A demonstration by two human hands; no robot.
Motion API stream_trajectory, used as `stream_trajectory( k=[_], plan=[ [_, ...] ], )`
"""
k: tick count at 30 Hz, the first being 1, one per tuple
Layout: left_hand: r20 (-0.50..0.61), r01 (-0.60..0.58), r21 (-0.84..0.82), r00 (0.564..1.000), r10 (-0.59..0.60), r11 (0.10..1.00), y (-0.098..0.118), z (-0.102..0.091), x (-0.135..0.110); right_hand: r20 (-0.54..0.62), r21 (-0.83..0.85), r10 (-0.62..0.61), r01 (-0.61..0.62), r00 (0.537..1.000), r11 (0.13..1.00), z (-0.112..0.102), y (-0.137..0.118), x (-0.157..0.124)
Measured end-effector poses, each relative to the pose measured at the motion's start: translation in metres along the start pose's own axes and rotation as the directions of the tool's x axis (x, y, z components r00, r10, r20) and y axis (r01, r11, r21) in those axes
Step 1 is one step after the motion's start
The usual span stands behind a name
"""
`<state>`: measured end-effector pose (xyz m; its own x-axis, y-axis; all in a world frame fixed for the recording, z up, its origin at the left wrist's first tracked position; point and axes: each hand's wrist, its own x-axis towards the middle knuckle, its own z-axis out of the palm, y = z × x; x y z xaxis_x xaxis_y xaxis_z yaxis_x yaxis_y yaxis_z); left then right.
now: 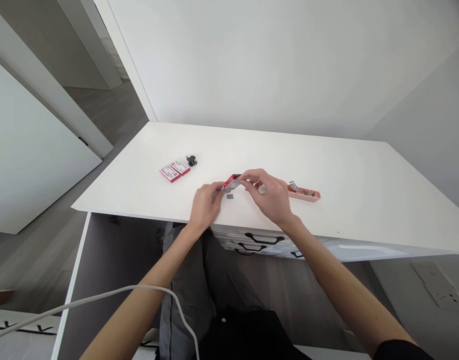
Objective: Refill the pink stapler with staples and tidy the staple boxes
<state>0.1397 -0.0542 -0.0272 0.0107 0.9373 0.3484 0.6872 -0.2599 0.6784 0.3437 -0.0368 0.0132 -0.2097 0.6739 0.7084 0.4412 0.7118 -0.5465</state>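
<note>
Between my two hands, just above the white tabletop, is a small red-and-white box point(231, 183), tilted. My left hand point(207, 202) grips its left end with thumb and fingers. At the box's right end, the fingers of my right hand point(269, 195) pinch the edge, which looks like an opened end; whether anything else is in the pinch is hidden. Below the box, a small grey flat piece point(230, 196) lies on the table. Right beside my right hand is a long pink tray point(308, 195) with small mixed items, a white plug-like piece point(293, 185) sticking out of it.
Two more red-and-white boxes point(170, 173) lie side by side at the left of the table point(349, 170), next to small black items point(191, 160). Black-handled drawers point(265, 239) are under the front edge. A white cable point(139, 287) crosses over my left forearm.
</note>
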Motion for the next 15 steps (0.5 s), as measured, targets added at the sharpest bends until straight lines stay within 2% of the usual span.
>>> stream_trajectory(
  k=[5,9,12,15],
  plan=[
    [0.034,0.020,-0.172,0.999,-0.014,0.985,0.006,-0.008,-0.001,-0.062,0.104,0.128,-0.121,0.990,0.987,-0.003,-0.004,0.003],
    [0.095,0.000,-0.327,0.995,0.032,0.945,0.010,-0.018,-0.002,-0.105,0.273,0.331,-0.292,0.938,0.916,-0.008,-0.006,0.006],
    [0.099,0.036,-0.373,0.995,0.001,0.927,0.009,-0.021,-0.002,-0.082,0.396,0.433,-0.369,0.898,0.841,-0.010,-0.006,0.005],
    [0.099,0.079,-0.395,0.994,-0.043,0.915,0.008,-0.021,-0.001,-0.010,0.475,0.480,-0.418,0.877,0.774,-0.010,-0.006,0.002]
  ],
)
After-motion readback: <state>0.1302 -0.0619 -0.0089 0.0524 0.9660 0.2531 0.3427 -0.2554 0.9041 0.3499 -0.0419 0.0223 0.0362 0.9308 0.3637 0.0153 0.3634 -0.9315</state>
